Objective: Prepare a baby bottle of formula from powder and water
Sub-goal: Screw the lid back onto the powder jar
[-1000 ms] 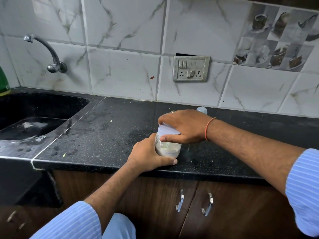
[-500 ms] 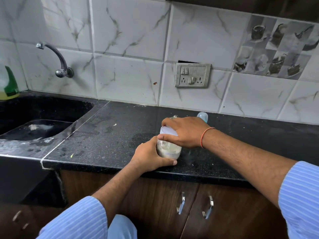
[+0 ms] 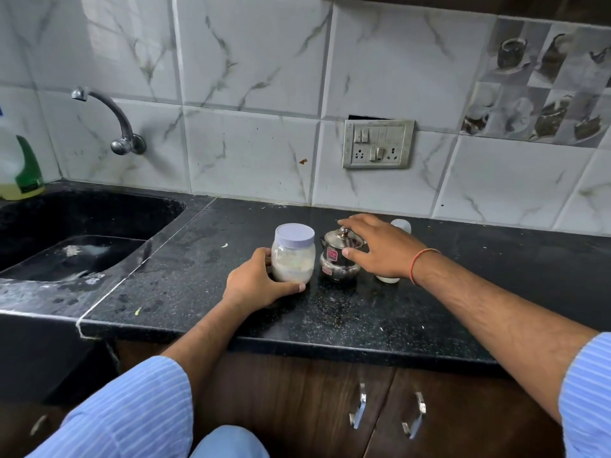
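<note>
Now left hand [image 3: 256, 285] round lidded powder jar [image 3: 293, 253]; right hand [image 3: 380, 247] spread over steel pot [image 3: 340, 256], near counter edge [image 3: 297, 342]

Head view, looking down, countertop [image 3: 363, 312] close

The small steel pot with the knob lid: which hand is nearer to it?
Right. The right hand reaches over the steel pot, thumb at its side. The left hand grips the powder jar beside it.

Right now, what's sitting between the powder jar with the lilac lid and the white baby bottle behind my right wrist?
In the head view, a small steel pot with a knobbed lid stands between the powder jar and the baby bottle, with your right hand reaching over it.
</note>
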`<state>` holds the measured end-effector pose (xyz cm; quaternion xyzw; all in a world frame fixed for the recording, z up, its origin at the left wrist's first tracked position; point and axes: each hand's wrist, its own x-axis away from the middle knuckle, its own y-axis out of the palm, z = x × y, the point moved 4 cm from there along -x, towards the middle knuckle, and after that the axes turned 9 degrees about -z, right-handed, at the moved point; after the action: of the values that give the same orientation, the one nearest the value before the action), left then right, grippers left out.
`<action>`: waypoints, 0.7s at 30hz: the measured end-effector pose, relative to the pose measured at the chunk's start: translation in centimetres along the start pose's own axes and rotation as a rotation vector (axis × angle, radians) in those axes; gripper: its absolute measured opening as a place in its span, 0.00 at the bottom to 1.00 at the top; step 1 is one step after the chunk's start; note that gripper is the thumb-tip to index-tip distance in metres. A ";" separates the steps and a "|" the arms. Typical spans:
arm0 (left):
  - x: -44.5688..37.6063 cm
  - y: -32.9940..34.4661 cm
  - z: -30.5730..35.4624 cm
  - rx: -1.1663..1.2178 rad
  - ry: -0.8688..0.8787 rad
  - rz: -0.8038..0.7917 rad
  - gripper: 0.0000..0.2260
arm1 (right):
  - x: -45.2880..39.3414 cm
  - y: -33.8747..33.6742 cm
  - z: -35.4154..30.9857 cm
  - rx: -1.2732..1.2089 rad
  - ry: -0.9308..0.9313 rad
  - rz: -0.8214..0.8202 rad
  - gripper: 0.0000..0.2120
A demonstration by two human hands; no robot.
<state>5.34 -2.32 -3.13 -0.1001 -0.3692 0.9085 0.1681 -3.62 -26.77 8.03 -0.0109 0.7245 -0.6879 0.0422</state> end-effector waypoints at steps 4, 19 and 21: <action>-0.3 0.3 -0.2 -0.049 0.022 0.030 0.44 | -1.8 0.8 -0.3 -0.003 0.040 -0.031 0.36; -0.6 0.3 -0.2 -0.084 0.012 0.041 0.45 | -0.4 1.8 -0.7 0.018 -0.007 0.029 0.29; -0.6 0.3 -0.2 -0.079 0.010 0.043 0.45 | -0.2 1.8 -1.0 0.013 -0.014 0.024 0.29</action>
<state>5.86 -2.63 -3.43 -0.1191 -0.4018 0.8961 0.1460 -3.47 -25.67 6.33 -0.0069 0.7198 -0.6919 0.0558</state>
